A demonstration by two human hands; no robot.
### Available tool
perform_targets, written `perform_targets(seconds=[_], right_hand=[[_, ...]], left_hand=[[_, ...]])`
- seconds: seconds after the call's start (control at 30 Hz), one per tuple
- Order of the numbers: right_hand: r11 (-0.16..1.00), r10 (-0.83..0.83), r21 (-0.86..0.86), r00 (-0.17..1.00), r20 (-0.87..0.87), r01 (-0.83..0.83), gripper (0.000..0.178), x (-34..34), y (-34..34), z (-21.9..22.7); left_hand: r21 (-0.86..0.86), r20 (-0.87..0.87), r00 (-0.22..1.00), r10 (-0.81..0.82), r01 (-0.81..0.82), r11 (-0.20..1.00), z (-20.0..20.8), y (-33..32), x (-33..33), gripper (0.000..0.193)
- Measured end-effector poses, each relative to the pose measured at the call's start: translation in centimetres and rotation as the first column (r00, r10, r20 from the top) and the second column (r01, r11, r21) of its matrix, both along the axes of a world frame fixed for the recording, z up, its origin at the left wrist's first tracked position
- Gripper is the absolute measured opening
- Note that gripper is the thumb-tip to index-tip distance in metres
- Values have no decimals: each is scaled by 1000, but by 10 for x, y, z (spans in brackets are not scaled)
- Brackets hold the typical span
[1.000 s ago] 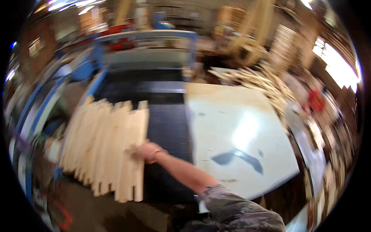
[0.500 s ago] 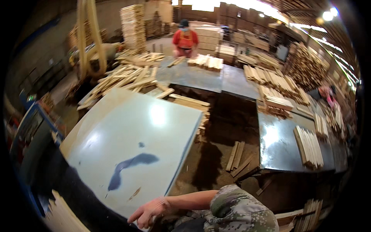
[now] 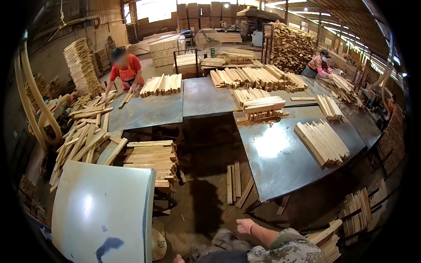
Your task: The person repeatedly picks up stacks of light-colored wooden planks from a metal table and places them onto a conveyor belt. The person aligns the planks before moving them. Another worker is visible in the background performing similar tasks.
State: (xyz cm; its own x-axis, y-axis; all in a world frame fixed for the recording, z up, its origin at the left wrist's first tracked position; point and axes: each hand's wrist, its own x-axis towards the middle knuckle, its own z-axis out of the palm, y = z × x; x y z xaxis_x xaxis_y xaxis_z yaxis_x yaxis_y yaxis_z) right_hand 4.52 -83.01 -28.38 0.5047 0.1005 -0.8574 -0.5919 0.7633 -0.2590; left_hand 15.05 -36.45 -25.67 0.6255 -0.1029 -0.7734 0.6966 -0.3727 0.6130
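My right hand [image 3: 245, 226] hangs in front of my body, over the brown floor, its fingers curled in and nothing showing in them. Its forearm comes out of a camouflage sleeve [image 3: 287, 247]. Only a small part of my left hand [image 3: 179, 259] shows at the lower edge, so its fingers cannot be made out. To the left is a pale, smooth-topped table [image 3: 105, 197] with a dark blue worn patch. On the right, the nearest work surface is a metal-topped table [image 3: 272, 171] bearing a bundle of wooden strips [image 3: 322, 142].
A strip stack [image 3: 151, 160] stands beyond the pale table, beside a loose heap of strips [image 3: 83, 140]. Strips [image 3: 234, 182] lie on the floor ahead. A person in red [image 3: 127, 72] handles strips at the far table; another person [image 3: 320, 65] works at far right.
The view has swung to the right. My right hand has come away from the pale table's near edge and is now over the floor, and my left hand has come partly into view.
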Motion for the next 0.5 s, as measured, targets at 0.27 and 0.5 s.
perform_targets(seconds=[0.27, 0.5], right_hand=[[347, 699, -611, 631, -337, -711, 25, -115, -37, -110], [122, 613, -701, 609, -503, -703, 37, -25, -51, -105]], left_hand=[[30, -17, 994, -108, 108, 994, -12, -75, 122, 28], [78, -105, 959, -265, 274, 959, -62, -144, 251, 29]])
